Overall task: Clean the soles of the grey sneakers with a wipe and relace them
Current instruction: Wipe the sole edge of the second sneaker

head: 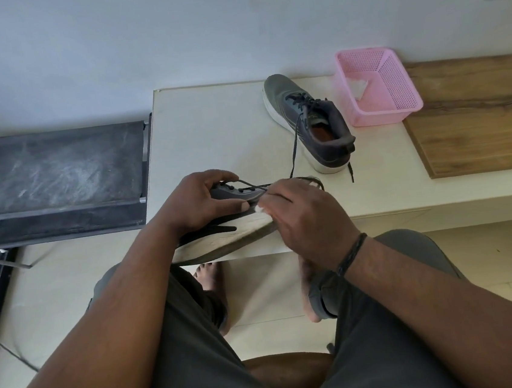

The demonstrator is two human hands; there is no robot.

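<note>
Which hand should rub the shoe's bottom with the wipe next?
The right hand. It already pinches the white wipe against the sneaker, beside its sole. The left hand grips the sneaker's upper and steadies it, so it is probably best left there.

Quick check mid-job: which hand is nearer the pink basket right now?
Right. The right hand holds a white wipe at the tilted sneaker, below-left of the pink basket. The left hand grips that sneaker's upper, farther left.
</note>
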